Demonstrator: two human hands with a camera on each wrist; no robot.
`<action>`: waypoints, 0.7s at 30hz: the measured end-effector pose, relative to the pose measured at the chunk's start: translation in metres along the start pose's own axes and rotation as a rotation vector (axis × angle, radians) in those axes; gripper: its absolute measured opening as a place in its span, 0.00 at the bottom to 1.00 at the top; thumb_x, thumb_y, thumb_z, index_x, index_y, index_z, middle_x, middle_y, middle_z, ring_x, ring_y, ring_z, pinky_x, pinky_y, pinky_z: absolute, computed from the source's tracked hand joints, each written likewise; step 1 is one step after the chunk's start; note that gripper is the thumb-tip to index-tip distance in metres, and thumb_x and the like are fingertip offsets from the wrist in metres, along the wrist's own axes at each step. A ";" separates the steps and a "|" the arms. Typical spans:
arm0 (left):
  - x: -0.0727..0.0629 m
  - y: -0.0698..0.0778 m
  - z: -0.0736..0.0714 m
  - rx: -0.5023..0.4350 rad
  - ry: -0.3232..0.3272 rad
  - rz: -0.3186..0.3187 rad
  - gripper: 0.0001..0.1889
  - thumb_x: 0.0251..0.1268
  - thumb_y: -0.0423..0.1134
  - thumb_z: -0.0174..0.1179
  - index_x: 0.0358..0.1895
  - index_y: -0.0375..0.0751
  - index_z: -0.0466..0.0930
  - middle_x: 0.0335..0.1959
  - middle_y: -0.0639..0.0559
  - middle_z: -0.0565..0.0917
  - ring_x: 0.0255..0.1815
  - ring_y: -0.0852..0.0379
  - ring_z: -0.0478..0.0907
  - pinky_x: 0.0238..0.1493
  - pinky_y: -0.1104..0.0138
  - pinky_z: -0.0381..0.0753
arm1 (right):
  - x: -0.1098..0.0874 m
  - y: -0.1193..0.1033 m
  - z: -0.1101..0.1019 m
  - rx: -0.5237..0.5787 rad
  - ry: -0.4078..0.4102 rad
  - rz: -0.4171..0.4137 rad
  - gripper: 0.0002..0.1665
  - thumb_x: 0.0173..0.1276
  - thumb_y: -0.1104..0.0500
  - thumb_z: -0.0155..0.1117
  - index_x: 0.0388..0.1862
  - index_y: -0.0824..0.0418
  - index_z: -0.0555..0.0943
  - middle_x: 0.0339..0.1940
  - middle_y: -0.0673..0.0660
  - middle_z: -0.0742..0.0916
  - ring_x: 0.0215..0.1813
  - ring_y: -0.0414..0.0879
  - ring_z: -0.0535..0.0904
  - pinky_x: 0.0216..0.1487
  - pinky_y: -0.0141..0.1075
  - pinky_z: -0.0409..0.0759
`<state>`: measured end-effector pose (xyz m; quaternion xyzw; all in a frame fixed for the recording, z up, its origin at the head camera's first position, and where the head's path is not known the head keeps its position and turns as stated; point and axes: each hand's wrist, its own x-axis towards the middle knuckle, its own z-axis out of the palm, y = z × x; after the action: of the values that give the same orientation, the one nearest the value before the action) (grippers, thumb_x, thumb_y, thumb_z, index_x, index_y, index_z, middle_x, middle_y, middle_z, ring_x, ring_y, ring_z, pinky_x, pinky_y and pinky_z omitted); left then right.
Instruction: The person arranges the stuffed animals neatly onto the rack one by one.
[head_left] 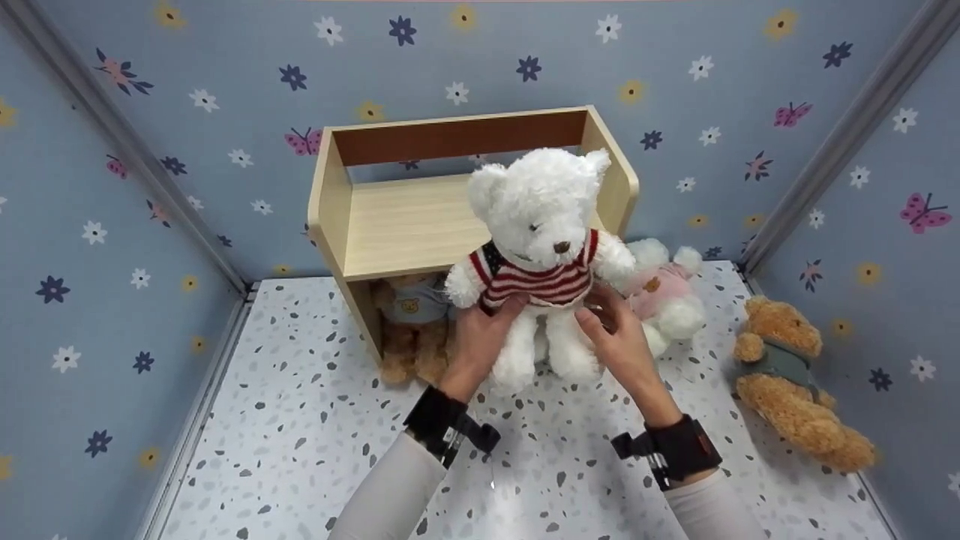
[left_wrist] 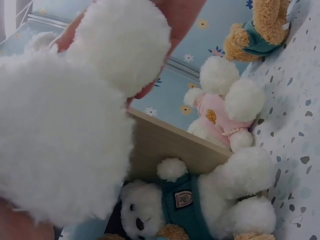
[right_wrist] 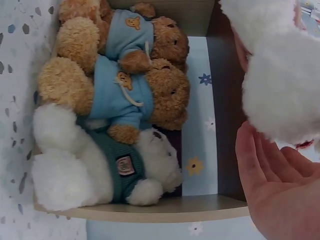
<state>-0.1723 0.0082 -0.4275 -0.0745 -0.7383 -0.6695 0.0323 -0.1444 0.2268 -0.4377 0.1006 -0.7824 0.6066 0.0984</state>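
Observation:
A white teddy bear (head_left: pixel 555 217) in a red-and-white striped sweater is upright before the wooden shelf unit, its legs dangling. My left hand (head_left: pixel 484 334) grips its lower body, thumb in front beneath the sweater. On the opposite side my right hand (head_left: pixel 619 337) holds the bear around the hip; its bent fingers are partly hidden. The right wrist view shows the right hand (right_wrist: pixel 280 185) against white fur. Close by in the left wrist view is the bear's white leg (left_wrist: pixel 120 45).
The shelf (head_left: pixel 409 221) has a bare upper board. Its lower compartment holds two brown bears in blue tops (right_wrist: pixel 122 90) and a white bear in green (right_wrist: pixel 120 165). Right of it sits a white bear in pink (head_left: pixel 660 292); a brown bear (head_left: pixel 787 382) lies near the right wall.

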 end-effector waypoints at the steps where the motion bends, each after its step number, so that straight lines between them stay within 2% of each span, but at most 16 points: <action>1: -0.001 0.000 0.001 0.014 -0.014 -0.006 0.19 0.67 0.60 0.65 0.46 0.48 0.84 0.39 0.54 0.85 0.41 0.54 0.81 0.46 0.59 0.80 | 0.003 -0.004 0.000 -0.011 0.003 0.006 0.34 0.79 0.55 0.61 0.79 0.62 0.66 0.70 0.61 0.78 0.68 0.53 0.77 0.64 0.40 0.77; 5: -0.002 -0.004 0.003 0.022 -0.038 0.056 0.15 0.69 0.54 0.65 0.40 0.45 0.82 0.28 0.55 0.79 0.29 0.57 0.74 0.34 0.64 0.76 | 0.015 -0.015 0.003 -0.037 0.009 0.019 0.38 0.74 0.51 0.68 0.78 0.61 0.68 0.69 0.60 0.79 0.68 0.53 0.77 0.67 0.44 0.76; 8: -0.004 -0.004 0.005 0.010 -0.035 0.090 0.14 0.69 0.51 0.67 0.38 0.44 0.81 0.26 0.57 0.78 0.26 0.59 0.72 0.30 0.66 0.75 | 0.021 -0.021 0.006 -0.063 0.029 0.016 0.37 0.71 0.54 0.73 0.75 0.61 0.71 0.67 0.61 0.81 0.67 0.53 0.77 0.70 0.46 0.72; 11: -0.004 -0.005 0.006 -0.053 -0.032 0.177 0.14 0.69 0.46 0.69 0.47 0.41 0.81 0.35 0.54 0.84 0.33 0.58 0.79 0.37 0.65 0.81 | 0.025 -0.023 0.010 -0.064 0.074 -0.020 0.33 0.70 0.59 0.72 0.71 0.63 0.75 0.65 0.63 0.82 0.66 0.54 0.77 0.71 0.46 0.70; 14: -0.006 -0.007 0.007 -0.119 -0.030 0.265 0.21 0.69 0.41 0.70 0.59 0.38 0.77 0.48 0.52 0.85 0.46 0.56 0.82 0.49 0.63 0.84 | 0.030 -0.026 0.013 -0.066 0.129 -0.076 0.25 0.71 0.64 0.70 0.65 0.65 0.80 0.60 0.63 0.85 0.61 0.53 0.80 0.65 0.45 0.74; 16: -0.008 -0.008 0.006 -0.140 -0.028 0.250 0.24 0.69 0.40 0.70 0.63 0.36 0.74 0.51 0.51 0.83 0.52 0.56 0.81 0.56 0.62 0.82 | 0.035 -0.028 0.014 -0.079 0.153 -0.104 0.20 0.71 0.63 0.70 0.61 0.64 0.83 0.55 0.62 0.87 0.56 0.51 0.82 0.61 0.44 0.76; 17: -0.010 -0.009 0.005 -0.134 -0.028 0.229 0.23 0.69 0.40 0.70 0.61 0.33 0.75 0.48 0.48 0.83 0.48 0.55 0.81 0.53 0.63 0.82 | 0.038 -0.030 0.014 -0.092 0.162 -0.108 0.19 0.72 0.63 0.69 0.60 0.64 0.84 0.54 0.62 0.88 0.55 0.50 0.83 0.60 0.43 0.76; 19: -0.013 -0.011 0.002 -0.136 -0.044 0.178 0.25 0.72 0.40 0.67 0.64 0.31 0.73 0.53 0.45 0.82 0.52 0.55 0.81 0.55 0.65 0.81 | 0.045 -0.036 0.013 -0.121 0.184 -0.103 0.16 0.73 0.61 0.68 0.56 0.63 0.86 0.50 0.60 0.89 0.50 0.49 0.83 0.55 0.41 0.77; 21: -0.016 -0.016 -0.001 -0.153 -0.074 0.160 0.26 0.74 0.39 0.64 0.68 0.29 0.70 0.59 0.39 0.79 0.57 0.51 0.80 0.59 0.64 0.80 | 0.054 -0.041 0.011 -0.134 0.201 -0.096 0.14 0.73 0.61 0.67 0.54 0.65 0.86 0.46 0.61 0.88 0.46 0.48 0.82 0.52 0.38 0.77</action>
<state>-0.1590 0.0044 -0.4451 -0.1600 -0.6775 -0.7160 0.0525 -0.1851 0.2040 -0.3875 0.0698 -0.8017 0.5547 0.2116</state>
